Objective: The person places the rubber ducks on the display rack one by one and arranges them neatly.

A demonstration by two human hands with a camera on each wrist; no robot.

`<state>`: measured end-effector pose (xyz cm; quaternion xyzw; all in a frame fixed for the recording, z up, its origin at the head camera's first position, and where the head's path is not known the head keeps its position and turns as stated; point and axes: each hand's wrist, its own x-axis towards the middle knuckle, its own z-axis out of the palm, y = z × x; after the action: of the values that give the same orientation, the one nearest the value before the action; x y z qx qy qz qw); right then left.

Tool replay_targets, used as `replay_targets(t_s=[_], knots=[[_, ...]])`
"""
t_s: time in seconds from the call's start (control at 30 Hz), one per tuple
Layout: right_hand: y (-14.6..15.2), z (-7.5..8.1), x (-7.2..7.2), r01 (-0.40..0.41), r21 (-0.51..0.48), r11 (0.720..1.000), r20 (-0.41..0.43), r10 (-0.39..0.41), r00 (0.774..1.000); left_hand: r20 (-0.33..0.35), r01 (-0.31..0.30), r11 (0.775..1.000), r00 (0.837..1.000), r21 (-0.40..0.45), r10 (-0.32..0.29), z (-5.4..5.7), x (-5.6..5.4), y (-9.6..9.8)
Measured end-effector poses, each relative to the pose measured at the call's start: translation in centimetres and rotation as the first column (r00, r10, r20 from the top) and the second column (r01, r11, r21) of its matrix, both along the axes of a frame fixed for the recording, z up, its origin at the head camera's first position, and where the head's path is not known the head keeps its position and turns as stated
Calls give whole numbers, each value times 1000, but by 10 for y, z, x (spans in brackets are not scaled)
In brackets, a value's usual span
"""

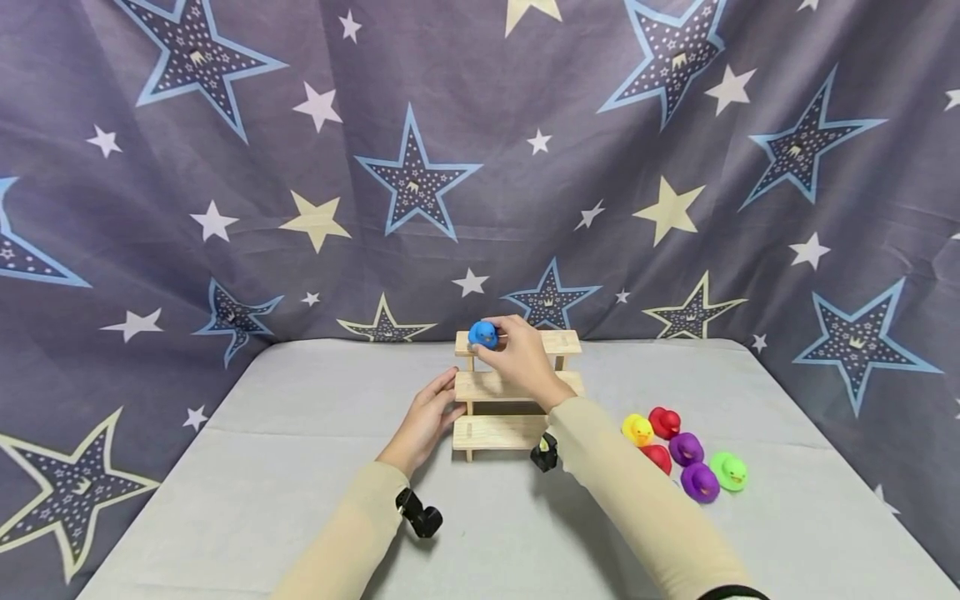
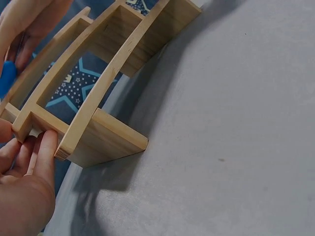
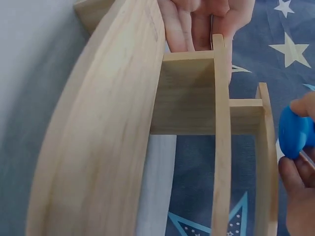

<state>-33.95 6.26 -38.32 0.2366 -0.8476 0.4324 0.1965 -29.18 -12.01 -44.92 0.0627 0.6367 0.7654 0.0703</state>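
A three-tier wooden display stand (image 1: 498,432) stands on the cloth-covered table. My right hand (image 1: 522,357) pinches a blue rubber duck (image 1: 482,334) at the left part of the top tier. Its underside is close to the plank; contact cannot be made out. In the right wrist view the blue duck (image 3: 293,132) sits between thumb and fingers beside the top plank. At the stand's left side, my left hand (image 1: 423,421) holds the end of the middle tier. The left wrist view has the left hand's fingers (image 2: 45,155) against the side panel.
Right of the stand lies a loose group of rubber ducks: a yellow duck (image 1: 637,429), a red duck (image 1: 665,422), a purple duck (image 1: 701,482), a green duck (image 1: 729,472) and others. A star-patterned curtain (image 1: 480,250) hangs behind the grey table (image 1: 300,467).
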Motion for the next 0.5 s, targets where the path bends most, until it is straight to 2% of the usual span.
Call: replay_targets(t_s=[0.5], knots=[[-15,-2,-4,90,52,995,50,-93,994,-8,4,1000,1000,-5,-4,0,1,0]])
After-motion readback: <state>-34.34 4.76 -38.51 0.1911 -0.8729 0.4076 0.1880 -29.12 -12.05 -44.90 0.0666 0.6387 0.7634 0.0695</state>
